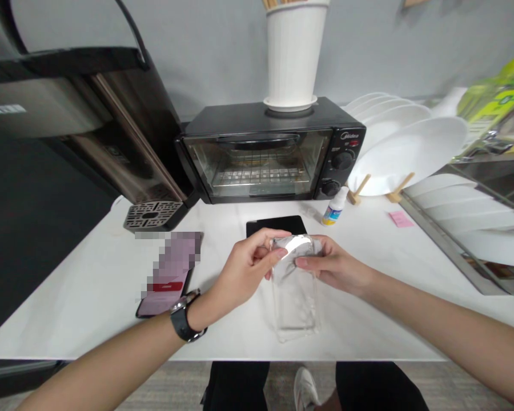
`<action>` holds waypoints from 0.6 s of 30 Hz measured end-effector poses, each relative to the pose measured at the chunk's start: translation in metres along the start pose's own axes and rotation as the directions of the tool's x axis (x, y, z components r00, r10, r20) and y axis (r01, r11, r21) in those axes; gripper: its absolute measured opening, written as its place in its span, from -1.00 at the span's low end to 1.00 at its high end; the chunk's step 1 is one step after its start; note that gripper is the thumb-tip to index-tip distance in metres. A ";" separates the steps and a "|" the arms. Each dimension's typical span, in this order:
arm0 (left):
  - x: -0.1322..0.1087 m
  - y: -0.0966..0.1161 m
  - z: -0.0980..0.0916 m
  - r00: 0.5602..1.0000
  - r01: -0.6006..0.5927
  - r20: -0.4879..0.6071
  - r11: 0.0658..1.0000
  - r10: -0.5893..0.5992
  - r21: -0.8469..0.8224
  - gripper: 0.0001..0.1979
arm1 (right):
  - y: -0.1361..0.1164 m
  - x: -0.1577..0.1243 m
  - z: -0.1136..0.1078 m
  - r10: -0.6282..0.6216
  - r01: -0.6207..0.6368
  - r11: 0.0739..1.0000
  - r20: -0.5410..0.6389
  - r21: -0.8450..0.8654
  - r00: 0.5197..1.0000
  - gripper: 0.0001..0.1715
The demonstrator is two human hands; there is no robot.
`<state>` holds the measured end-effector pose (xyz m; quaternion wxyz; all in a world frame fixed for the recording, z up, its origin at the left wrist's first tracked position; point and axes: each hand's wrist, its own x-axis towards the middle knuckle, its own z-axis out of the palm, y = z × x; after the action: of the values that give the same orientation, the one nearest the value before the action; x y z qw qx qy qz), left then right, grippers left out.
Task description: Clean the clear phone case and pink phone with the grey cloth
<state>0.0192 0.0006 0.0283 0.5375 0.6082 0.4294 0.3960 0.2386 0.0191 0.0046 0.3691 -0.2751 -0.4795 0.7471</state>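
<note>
In the head view, the left hand (240, 268), a black watch (186, 315) on its wrist, and the right hand (332, 265) meet just above the near-middle of the white worktop (68, 319). The fingers of both hands are curled and grasping the top end of a clear plastic phone case (294, 297) from opposite sides. The case hangs tilted down toward the front edge, its lower end seemingly just over the worktop, and a glossy patch shines at its top.

Just behind the hands, a black slab device (276, 226) lies flat. Toward the left edge lies a phone (169, 274), its screen pixelated except for a red bar. Along the back edge stands a black toaster oven (257, 151) marked "Midea" (349, 136), with a white tumbler (293, 54) on top. In front of its right end stands a small white bottle (334, 208) with a blue label, its writing too small to read. Further right are a pink sticky note (401, 219) and white plates (406, 154) in a wooden stand (400, 188).
</note>
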 end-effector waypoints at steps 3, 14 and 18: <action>-0.002 0.005 0.000 0.999 -0.016 0.033 0.997 0.013 0.082 -0.64 | -0.001 -0.002 0.004 -0.018 0.021 0.998 -0.054 0.055 0.998 -0.71; -0.007 0.004 0.002 0.996 -0.050 0.083 0.956 0.027 0.288 -0.51 | -0.006 -0.006 -0.005 0.047 -0.054 0.984 -0.042 -0.170 0.998 -0.69; -0.004 0.002 0.001 0.996 -0.060 0.074 0.962 0.041 0.266 -0.52 | -0.004 -0.004 -0.006 -0.006 0.006 0.969 0.001 -0.247 1.000 -0.63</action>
<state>0.0186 -0.0039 0.0301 0.4541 0.6993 0.4448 0.3269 0.2463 0.0198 0.0059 0.3341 -0.3176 -0.5695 0.6806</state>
